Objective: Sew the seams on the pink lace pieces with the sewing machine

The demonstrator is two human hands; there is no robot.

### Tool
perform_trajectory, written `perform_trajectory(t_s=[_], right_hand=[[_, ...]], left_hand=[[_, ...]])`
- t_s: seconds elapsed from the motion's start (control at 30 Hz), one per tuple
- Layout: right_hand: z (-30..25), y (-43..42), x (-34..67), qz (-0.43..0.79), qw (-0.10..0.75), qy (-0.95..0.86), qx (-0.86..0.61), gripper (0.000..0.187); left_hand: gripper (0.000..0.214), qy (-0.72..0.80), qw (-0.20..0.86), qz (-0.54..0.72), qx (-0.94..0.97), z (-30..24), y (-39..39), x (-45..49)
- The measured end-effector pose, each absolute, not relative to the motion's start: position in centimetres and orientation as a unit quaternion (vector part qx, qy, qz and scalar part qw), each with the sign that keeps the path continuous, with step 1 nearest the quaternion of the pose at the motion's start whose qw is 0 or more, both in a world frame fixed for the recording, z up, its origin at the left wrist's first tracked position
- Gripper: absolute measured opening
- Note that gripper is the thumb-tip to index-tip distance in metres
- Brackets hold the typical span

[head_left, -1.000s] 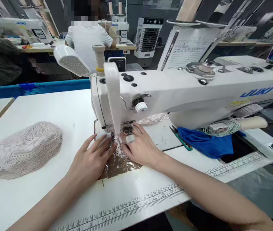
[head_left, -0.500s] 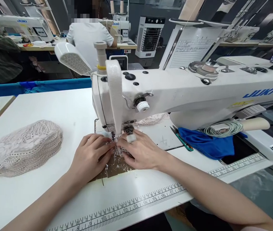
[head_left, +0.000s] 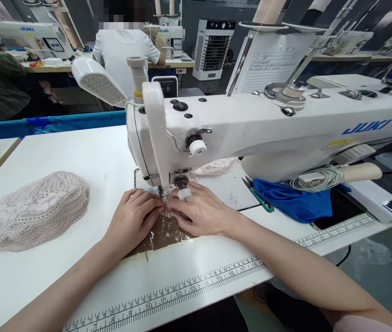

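Observation:
A white sewing machine (head_left: 216, 124) stands in front of me, its presser foot down between my hands. Just under the needle area a small bit of lace fabric (head_left: 166, 213) shows, mostly covered by my fingers. My left hand (head_left: 135, 219) has its fingertips closed on the lace at the left of the foot. From the right, my right hand (head_left: 199, 210) grips the lace with bent fingers, near the white knob (head_left: 184, 194). More lace (head_left: 216, 167) lies behind the needle, partly hidden by the machine head. A brown taped plate (head_left: 161, 240) lies beneath my hands.
A stack of lace pieces (head_left: 40, 210) lies at the left. Right of the machine bed are thread snips (head_left: 258, 196), a blue cloth (head_left: 294, 200) and a coil of cord (head_left: 316, 180). A printed ruler (head_left: 182, 289) edges the table. A person (head_left: 125, 53) sits farther back.
The whole view has shifted slightly. Less lace shows between my hands in front of the presser foot, and my fingers remain close to it.

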State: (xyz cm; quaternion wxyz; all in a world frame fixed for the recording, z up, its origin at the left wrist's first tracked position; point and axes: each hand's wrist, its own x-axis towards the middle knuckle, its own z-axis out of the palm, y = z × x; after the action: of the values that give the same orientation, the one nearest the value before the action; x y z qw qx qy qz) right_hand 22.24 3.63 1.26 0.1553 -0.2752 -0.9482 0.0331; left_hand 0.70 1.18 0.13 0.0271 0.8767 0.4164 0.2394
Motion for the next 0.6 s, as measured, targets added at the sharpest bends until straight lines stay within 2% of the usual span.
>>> perform_trajectory(t_s=[0.27,0.43,0.5,0.6], right_hand=[[1.6,3.7,21.9,0.096,0.166,-0.928,-0.321,0.023],[1.6,3.5,21.9,0.089,0.157,-0.932,-0.315,0.029],[1.0,3.5,21.8,0.072,0.178,-0.929,-0.316,0.019],[0.3,3.6,21.8,0.071,0.229,-0.921,-0.307,0.017]], left_hand=[[0.019,0.385,-0.022,0.243,0.89,-0.3,1.2,0.6],[0.022,0.418,0.046,0.243,0.874,-0.3,1.5,0.6],[0.026,0.422,0.06,0.238,0.873,-0.1,1.4,0.6],[0.025,0.414,0.057,0.233,0.878,0.3,1.1,0.6]])
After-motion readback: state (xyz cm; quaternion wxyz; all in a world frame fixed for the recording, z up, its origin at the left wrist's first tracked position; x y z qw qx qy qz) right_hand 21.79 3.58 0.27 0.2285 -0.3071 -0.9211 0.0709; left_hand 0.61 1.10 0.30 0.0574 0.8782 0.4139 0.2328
